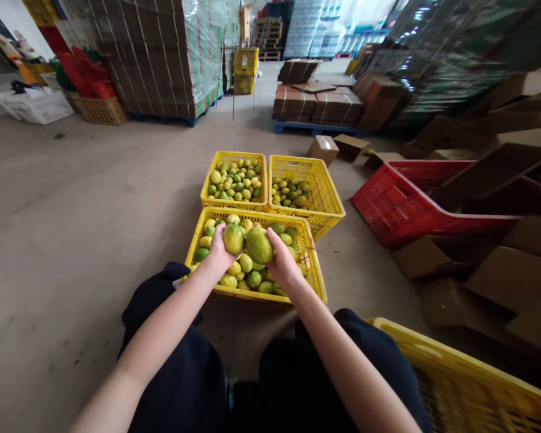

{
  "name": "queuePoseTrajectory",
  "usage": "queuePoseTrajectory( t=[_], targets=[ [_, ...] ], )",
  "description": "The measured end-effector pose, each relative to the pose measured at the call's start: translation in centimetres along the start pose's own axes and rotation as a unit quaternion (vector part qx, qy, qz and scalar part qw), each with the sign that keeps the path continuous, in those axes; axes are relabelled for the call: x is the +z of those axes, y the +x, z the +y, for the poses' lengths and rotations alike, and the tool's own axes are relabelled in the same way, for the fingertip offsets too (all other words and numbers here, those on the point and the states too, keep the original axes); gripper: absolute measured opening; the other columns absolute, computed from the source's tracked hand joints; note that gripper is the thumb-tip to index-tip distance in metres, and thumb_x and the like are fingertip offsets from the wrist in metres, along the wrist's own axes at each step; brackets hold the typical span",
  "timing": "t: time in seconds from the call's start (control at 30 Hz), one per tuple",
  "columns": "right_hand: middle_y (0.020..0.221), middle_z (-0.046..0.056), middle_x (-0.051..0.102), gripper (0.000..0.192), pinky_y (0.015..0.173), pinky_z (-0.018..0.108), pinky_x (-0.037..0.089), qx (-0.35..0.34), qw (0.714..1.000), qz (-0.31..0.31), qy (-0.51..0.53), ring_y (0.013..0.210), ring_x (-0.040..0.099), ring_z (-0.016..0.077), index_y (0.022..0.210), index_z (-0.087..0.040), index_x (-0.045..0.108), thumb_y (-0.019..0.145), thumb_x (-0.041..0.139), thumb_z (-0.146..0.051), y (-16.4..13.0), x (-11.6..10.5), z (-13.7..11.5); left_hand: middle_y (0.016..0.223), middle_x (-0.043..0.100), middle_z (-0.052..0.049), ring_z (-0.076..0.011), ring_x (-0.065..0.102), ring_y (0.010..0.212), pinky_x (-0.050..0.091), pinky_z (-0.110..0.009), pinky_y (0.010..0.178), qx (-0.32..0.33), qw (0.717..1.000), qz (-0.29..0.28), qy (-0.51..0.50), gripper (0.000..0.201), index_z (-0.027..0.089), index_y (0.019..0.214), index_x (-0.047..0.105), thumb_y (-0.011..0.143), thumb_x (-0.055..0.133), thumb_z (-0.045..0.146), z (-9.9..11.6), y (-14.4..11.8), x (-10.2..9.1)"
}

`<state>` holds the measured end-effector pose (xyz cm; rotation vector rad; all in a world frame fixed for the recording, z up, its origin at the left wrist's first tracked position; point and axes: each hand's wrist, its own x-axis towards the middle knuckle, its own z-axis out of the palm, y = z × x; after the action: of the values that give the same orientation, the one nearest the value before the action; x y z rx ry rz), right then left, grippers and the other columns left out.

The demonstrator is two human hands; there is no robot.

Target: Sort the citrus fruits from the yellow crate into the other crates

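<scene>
Lifting fruit clear of the near yellow crate [313,270], you're gripping one in each hand: left hand [217,249] clenching the smaller fruit [233,238], right hand [283,261] cradling the larger green fruit [258,245].

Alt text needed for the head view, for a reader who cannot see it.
Seated person's left hand and right hand each hold a green-yellow citrus fruit over the nearest yellow crate of fruit. Two more yellow fruit crates stand behind it on a concrete warehouse floor.
</scene>
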<state>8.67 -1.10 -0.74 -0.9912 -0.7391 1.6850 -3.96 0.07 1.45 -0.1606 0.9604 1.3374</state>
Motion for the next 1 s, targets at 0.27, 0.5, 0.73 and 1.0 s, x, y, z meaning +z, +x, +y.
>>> queuePoseTrajectory(
  t=[0.27,0.5,0.73,1.0],
  targets=[
    [0.081,0.002,0.072,0.016,0.065,0.038,0.06,0.08,0.989,0.111,0.055,0.082,0.071,0.0231,0.09,-0.022,0.061,0.086,0.059,-0.038,0.5,0.6,-1.3,0.061,0.06,-0.002,-0.0139,0.057,0.049,0.045,-0.024,0.05,-0.01,1.0,-0.024,-0.013,0.04,0.018,0.078,0.062,0.093,0.035,0.043,-0.3,0.2,-0.7],
    [0.075,-0.001,0.07,0.018,0.064,0.034,0.059,0.075,0.994,0.042,0.072,0.08,0.069,0.0226,0.086,-0.024,0.063,0.076,0.071,-0.037,0.5,0.4,-1.5,0.069,0.062,0.0,-0.0138,0.061,0.059,0.05,-0.024,0.055,0.029,0.997,-0.055,-0.046,0.016,0.02,0.081,0.058,0.083,0.06,0.036,-0.2,-0.4,-0.2],
    [0.074,0.003,0.07,0.023,0.06,0.036,0.058,0.093,0.992,0.022,0.087,0.076,0.069,0.0246,0.084,-0.022,0.062,0.074,0.064,-0.042,0.6,0.7,-1.9,0.074,0.065,-0.003,-0.0156,0.065,0.068,0.056,-0.027,0.067,-0.008,0.995,-0.068,-0.068,0.016,0.019,0.088,0.063,0.088,0.058,0.034,-0.1,-0.2,-0.3],
    [0.082,0.004,0.072,0.032,0.064,0.039,0.057,0.104,0.988,0.084,0.078,0.084,0.069,0.0266,0.091,-0.024,0.059,0.078,0.061,-0.053,1.8,0.1,-1.5,0.079,0.066,-0.006,-0.0217,0.068,0.082,0.059,-0.035,0.075,0.015,0.999,-0.038,-0.033,0.026,0.017,0.091,0.062,0.09,0.053,0.042,-0.2,-0.5,-0.3]
  ],
)
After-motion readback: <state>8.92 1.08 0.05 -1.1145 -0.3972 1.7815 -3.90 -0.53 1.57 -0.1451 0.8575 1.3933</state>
